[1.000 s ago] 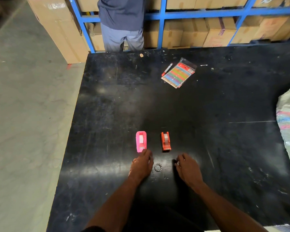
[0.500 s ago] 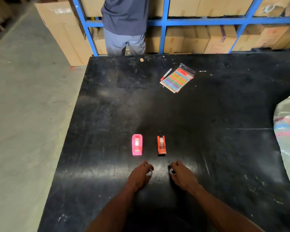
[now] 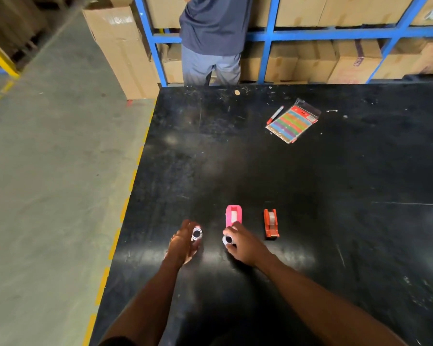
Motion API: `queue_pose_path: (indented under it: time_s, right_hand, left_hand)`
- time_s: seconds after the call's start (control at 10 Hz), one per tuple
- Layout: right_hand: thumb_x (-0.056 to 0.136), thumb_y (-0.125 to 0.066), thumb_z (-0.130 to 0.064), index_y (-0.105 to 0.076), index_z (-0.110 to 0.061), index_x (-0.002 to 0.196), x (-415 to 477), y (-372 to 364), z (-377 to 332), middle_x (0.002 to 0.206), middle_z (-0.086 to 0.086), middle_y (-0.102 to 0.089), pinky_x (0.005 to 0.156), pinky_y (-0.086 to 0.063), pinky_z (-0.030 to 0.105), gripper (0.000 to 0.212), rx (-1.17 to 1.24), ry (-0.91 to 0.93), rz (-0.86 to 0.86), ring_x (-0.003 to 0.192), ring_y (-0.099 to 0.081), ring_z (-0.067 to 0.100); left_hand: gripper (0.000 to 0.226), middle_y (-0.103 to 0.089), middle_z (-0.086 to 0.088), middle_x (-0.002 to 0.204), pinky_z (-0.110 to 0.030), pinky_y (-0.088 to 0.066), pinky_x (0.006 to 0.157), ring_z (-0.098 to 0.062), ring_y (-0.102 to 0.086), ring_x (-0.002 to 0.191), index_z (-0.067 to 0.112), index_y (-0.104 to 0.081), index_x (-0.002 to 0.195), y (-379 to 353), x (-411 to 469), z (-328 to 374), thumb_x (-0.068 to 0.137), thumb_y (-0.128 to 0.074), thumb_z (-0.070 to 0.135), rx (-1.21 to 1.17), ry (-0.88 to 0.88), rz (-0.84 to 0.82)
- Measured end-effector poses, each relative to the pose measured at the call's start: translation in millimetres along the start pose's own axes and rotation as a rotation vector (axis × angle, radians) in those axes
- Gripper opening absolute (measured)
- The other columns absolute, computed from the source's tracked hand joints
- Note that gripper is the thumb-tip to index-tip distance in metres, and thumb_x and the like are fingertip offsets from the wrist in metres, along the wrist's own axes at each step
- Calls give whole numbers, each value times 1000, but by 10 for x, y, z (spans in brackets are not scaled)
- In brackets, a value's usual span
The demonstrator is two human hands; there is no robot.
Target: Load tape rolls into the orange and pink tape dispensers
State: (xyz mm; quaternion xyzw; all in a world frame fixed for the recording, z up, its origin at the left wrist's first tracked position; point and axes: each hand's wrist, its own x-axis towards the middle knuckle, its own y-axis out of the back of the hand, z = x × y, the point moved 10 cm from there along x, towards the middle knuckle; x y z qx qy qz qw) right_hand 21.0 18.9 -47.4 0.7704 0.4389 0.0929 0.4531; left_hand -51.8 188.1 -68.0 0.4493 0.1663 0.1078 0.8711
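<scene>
Each hand holds a small tape roll, left hand gripping one roll, right hand another just near of the pink dispenser, so loading seems about to start, calling for seating a roll in its cradle.

Warehouse: blue racking, cartons

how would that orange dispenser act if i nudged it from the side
The orange dispenser looks small and plastic, so probably light and quick to slide on the smooth black table. It is narrow and stands upright, so a side push up high might tip it.
</scene>
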Motion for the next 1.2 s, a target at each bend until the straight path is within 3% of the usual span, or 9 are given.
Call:
queue_pose_path:
  time_s: [0.1, 0.2, 0.3, 0.5, 0.9, 1.2]
  right_hand:
    - [92, -58, -20, -55, -18, 121, 215, -4, -171, 126, 3, -50, 73, -45, 34, 30, -77, -18, 10, 104, -60, 28]
    - [95, -57, -17, -53, -13, 130, 501, -50, -288, 131, 8, -50, 87, -48, 36, 35, -129, -82, 16, 115, -58, 27]
    - [97, -58, -20, -50, -14, 136, 717, -188, -269, 133, 7, -50, 85, -51, 36, 41, -167, -186, 1, 117, -60, 26]
    - [94, -60, -14, -50, -13, 132, 879, -390, -222, 132, 9, -49, 84, -56, 38, 40, -177, -320, 46, 114, -61, 28]
    - [94, -51, -5, -52, -14, 130, 959, -419, -230, 131, 12, -50, 96, -48, 39, 37, -229, -403, 68, 123, -49, 30]
    - [89, -57, -3, -40, -11, 144, 696, -380, -405, 135, 13, -46, 87, -54, 39, 58, -135, -263, 170, 118, -55, 32]
  left_hand:
    - [55, -56, -8, 128, -44, -56, 80, -36, -67, 97, 39, -36, 113, 90, 113, -125, 78, -74, 20, 33, 40, -29]
    - [51, -56, -7, 131, -42, -55, 84, -36, -65, 105, 37, -44, 119, 165, 250, -227, 80, -73, 20, 13, 50, -47]
    - [44, -53, 2, 137, -38, -48, 92, -27, -60, 117, 26, -54, 130, 157, 373, -366, 88, -67, 25, 57, 147, -86]
    - [37, -55, 0, 130, -38, -49, 90, -29, -62, 114, 27, -55, 123, 46, 516, -472, 88, -65, 26, -7, 123, -145]
    - [46, -46, -2, 139, -35, -48, 90, -27, -58, 117, 22, -52, 129, 6, 520, -552, 85, -68, 26, -70, 83, -144]
    - [58, -46, -6, 131, -41, -54, 85, -31, -62, 106, 17, -52, 127, 20, 472, -573, 75, -78, 15, -196, 132, -55]
